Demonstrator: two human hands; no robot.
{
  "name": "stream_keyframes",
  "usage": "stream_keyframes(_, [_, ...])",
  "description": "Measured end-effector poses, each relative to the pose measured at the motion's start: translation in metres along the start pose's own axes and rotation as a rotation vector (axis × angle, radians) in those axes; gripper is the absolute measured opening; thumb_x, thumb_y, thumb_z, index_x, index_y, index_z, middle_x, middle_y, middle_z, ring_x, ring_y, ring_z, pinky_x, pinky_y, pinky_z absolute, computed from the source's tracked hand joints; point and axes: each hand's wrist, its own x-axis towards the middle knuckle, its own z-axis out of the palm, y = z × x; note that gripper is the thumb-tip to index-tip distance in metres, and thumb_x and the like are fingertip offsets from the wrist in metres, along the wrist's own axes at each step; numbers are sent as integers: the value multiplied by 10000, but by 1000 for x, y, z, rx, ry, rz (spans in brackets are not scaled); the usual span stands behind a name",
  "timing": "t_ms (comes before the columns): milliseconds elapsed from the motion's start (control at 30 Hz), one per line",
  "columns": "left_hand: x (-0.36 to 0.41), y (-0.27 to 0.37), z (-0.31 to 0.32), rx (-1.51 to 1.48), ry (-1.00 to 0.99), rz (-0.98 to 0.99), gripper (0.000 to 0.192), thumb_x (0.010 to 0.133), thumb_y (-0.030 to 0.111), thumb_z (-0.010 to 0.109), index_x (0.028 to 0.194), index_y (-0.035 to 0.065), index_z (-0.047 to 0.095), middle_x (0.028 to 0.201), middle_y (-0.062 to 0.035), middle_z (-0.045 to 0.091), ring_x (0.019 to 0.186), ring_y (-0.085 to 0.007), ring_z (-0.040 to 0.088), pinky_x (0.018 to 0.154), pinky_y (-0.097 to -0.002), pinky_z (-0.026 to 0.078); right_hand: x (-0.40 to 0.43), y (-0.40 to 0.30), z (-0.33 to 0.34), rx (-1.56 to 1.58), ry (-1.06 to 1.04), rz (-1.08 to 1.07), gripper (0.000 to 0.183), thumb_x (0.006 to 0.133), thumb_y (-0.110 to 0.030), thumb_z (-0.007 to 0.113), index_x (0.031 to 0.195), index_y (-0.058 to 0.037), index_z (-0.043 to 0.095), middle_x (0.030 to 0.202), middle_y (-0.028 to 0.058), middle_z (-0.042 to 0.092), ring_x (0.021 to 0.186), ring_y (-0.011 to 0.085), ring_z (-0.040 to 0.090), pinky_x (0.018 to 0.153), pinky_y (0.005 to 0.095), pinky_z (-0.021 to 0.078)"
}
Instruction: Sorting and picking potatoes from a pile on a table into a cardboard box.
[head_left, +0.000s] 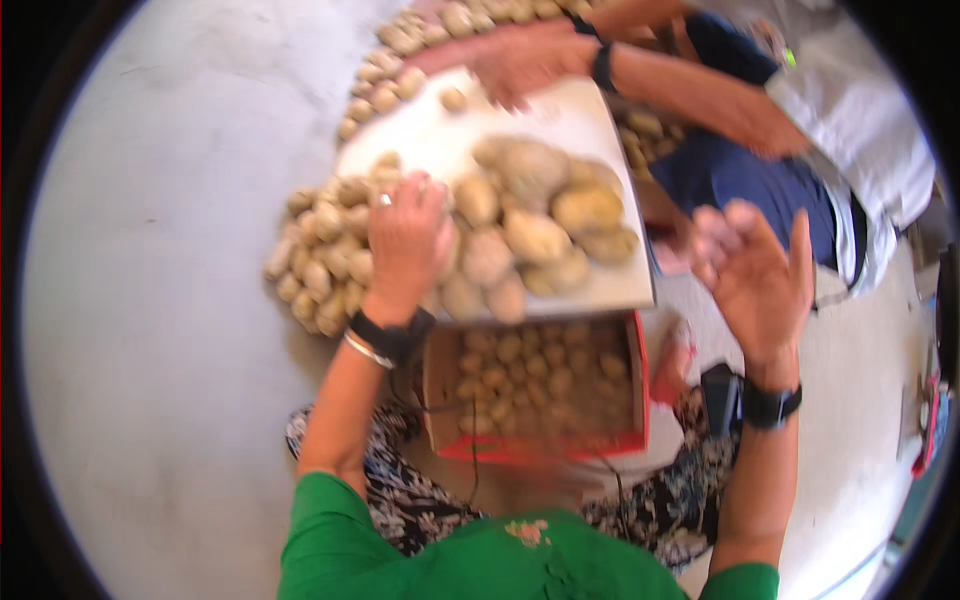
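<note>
My left hand (409, 232), with a ring and a dark wrist band, reaches palm down over the left part of a potato heap. Its fingertips are blurred among the potatoes, so a grip cannot be made out. A white board (427, 131) bears large potatoes (536, 232) to the right of this hand, and smaller potatoes (322, 262) are piled at the board's left edge. My right hand (754, 277) is raised to the right of the board, palm up, fingers apart and holding nothing.
Below the board's near edge stands a red-rimmed cardboard box (641, 390) holding small potatoes (532, 367). Across the board, a co-worker's hand (517, 67) reaches over it near a single potato (452, 99). More potatoes (457, 19) lie along the far side, on a pale floor (165, 225).
</note>
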Motion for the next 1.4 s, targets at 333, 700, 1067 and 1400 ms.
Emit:
stream_keyframes(333, [-23, -3, 1, -491, 28, -52, 248, 798, 24, 495, 1040, 0, 545, 1044, -189, 577, 921, -352, 557, 827, -362, 441, 1, -1, -1, -28, 7, 9, 660, 915, -552, 234, 1111, 12, 518, 1106, 211, 570, 963, 269, 567, 814, 332, 440])
stream_keyframes(700, [-66, -22, -7, -1134, 406, -707, 169, 895, 58, 463, 1057, 26, 502, 869, -37, 573, 787, -87, 519, 731, -223, 437, 2, 35, 9, -42, 113, 160, 654, 912, -566, 225, 1049, -4, 530, 1049, 183, 587, 913, 245, 565, 786, 325, 438])
stream_keyframes(1067, [-72, -61, -13, -1345, 453, -727, 180, 890, 79, 494, 1059, 19, 504, 858, -40, 593, 780, -79, 527, 737, -218, 437, -21, 69, -20, -204, 125, 405, 635, 918, -555, 241, 922, 0, 548, 1003, 173, 596, 881, 232, 591, 733, 290, 486])
stream_keyframes(1400, [-63, -70, 9, -1273, 448, -544, 165, 900, 85, 485, 1044, 8, 508, 781, -22, 562, 725, -70, 514, 687, -198, 437, -61, 189, -117, -1563, -265, 346, 281, 864, -269, 535, 1028, -46, 584, 1021, 147, 589, 919, 270, 577, 802, 350, 476])
